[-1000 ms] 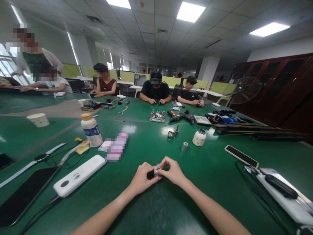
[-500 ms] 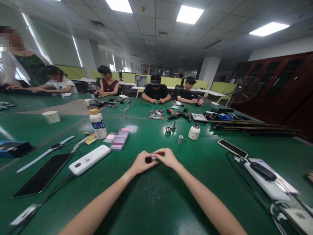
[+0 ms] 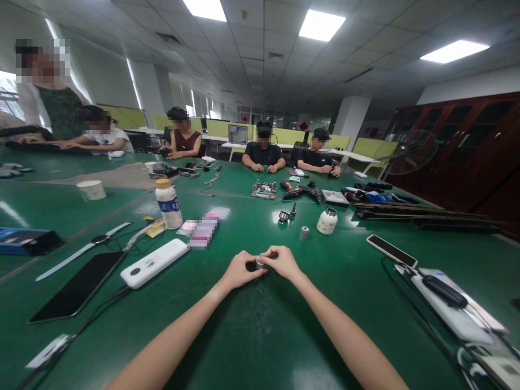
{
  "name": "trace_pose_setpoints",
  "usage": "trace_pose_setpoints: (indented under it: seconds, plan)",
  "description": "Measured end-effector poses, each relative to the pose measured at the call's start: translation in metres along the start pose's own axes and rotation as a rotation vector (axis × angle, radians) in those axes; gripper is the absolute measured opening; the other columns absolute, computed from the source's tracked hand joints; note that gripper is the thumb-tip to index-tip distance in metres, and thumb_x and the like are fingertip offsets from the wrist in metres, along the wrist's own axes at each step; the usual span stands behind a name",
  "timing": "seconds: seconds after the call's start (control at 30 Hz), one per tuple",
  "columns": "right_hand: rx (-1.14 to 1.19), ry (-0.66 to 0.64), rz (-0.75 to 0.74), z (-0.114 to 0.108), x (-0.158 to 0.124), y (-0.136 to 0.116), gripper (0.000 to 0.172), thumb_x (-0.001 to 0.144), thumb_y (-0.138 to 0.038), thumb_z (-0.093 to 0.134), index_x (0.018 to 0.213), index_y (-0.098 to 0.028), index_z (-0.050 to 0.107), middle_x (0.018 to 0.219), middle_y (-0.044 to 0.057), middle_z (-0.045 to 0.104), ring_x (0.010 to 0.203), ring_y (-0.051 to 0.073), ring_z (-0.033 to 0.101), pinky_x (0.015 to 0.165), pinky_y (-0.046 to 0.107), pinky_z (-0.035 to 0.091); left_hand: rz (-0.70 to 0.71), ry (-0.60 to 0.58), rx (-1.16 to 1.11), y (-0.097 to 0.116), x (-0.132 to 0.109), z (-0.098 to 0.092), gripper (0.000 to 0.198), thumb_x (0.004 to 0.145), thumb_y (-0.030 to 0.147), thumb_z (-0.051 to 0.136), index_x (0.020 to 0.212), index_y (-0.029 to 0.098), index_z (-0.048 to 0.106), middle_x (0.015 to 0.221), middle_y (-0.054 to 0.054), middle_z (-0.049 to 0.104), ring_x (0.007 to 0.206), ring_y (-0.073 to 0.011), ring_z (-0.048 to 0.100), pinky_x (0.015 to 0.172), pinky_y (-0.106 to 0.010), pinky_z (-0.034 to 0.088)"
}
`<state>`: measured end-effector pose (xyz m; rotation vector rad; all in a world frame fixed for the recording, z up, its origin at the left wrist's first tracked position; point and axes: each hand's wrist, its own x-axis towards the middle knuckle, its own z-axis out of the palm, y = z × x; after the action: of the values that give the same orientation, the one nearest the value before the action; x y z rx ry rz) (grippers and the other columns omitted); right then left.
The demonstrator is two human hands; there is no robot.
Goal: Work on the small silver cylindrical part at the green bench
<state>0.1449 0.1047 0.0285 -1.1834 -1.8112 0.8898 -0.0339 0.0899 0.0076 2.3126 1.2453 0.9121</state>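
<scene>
A small silver metal cylinder [image 3: 260, 264] stands upright on the green table, partly hidden by my fingers. My left hand [image 3: 242, 270] is closed around its side, with thumb and fingers on the metal. From the right, my right hand [image 3: 283, 262] pinches it near the top with bent fingers. A second, similar silver cylinder [image 3: 304, 233] sits farther off to the right, touched by neither hand. Behind that are a small dark-and-shiny metal part [image 3: 283, 218], a dark tapered piece [image 3: 293, 210] and a squat white bottle [image 3: 327, 221] with a dark top.
A white power bank [image 3: 154, 262], a black tablet [image 3: 77, 286] and a capped bottle [image 3: 169, 205] lie or stand leftward. To the right are a phone [image 3: 391, 251] and cabled devices [image 3: 447, 309]. Beyond are a circuit board [image 3: 264, 189], a drill [image 3: 303, 192] and several seated people.
The view has turned slightly left, so everything appears a little farther right. Both hands keep their hold on the cylinder, with barely any finger movement visible.
</scene>
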Motion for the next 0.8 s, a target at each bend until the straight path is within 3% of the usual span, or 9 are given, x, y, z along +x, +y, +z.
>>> trace_pose_setpoints:
  seconds: [0.57, 0.8]
  plan:
    - [-0.089, 0.070, -0.013, 0.003, -0.007, -0.009, 0.015, 0.074, -0.034, 0.070, 0.068, -0.021, 0.068, 0.081, 0.003, 0.076, 0.075, 0.020, 0.071, 0.073, 0.029, 0.052, -0.016, 0.001, -0.048, 0.005, -0.001, -0.004, 0.021, 0.078, 0.042, 0.068, 0.088, 0.024, 0.074, 0.078, 0.000, 0.071, 0.077, -0.0183, 0.058, 0.073, -0.027, 0.040]
    - [-0.116, -0.013, -0.002, 0.000, 0.003, -0.009, 0.017, 0.071, -0.033, 0.072, 0.065, -0.019, 0.067, 0.070, 0.003, 0.073, 0.068, 0.018, 0.069, 0.066, 0.025, 0.049, -0.117, -0.051, -0.063, 0.001, -0.004, -0.002, 0.023, 0.080, 0.042, 0.066, 0.094, 0.026, 0.072, 0.083, -0.001, 0.067, 0.086, -0.0206, 0.057, 0.077, -0.030, 0.039]
